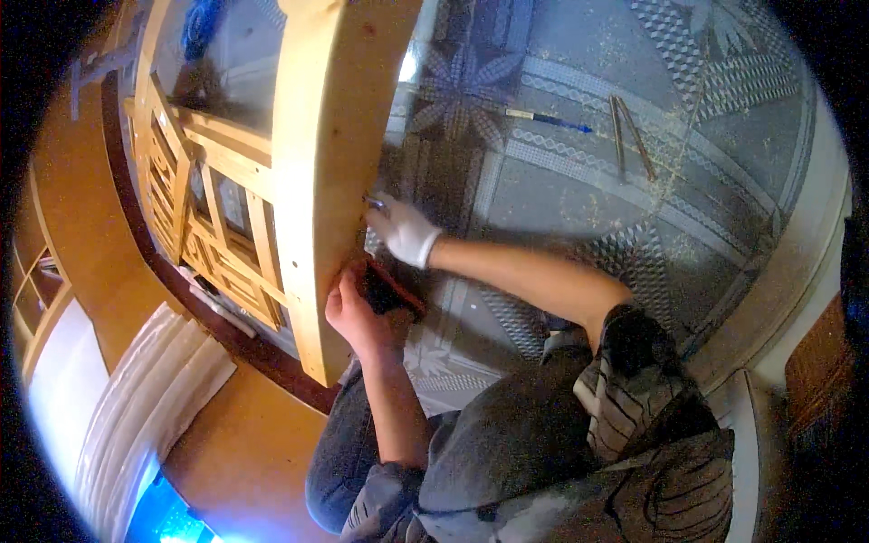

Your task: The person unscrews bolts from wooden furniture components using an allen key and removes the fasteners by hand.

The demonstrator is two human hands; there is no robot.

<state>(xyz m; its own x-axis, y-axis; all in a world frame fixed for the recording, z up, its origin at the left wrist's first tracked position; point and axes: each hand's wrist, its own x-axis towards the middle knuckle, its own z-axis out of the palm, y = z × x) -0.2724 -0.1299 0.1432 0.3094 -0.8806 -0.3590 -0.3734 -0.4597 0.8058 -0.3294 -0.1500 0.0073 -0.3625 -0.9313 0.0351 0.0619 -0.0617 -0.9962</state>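
A pale wooden board (pixel 312 136), part of a slatted wooden piece of furniture, stands upright just left of my hands. In a white glove, my right hand (pixel 407 233) is closed round a small metallic thing (pixel 375 204) at the board's side. Its kind is too small to tell. Bare and lower down, my left hand (pixel 356 312) is closed beside the board's lower part, its fingers at a dark piece with a reddish edge (pixel 398 291), which may be cloth or a pouch. What its fingertips grip is partly hidden.
Wooden slats (pixel 226 235) fill the furniture's left side. On the patterned grey floor covering (pixel 561 208) lie a blue-and-white pen (pixel 548 119) and two thin rods (pixel 631 138), with pale crumbs scattered around. White folded material (pixel 149 389) rests at the lower left.
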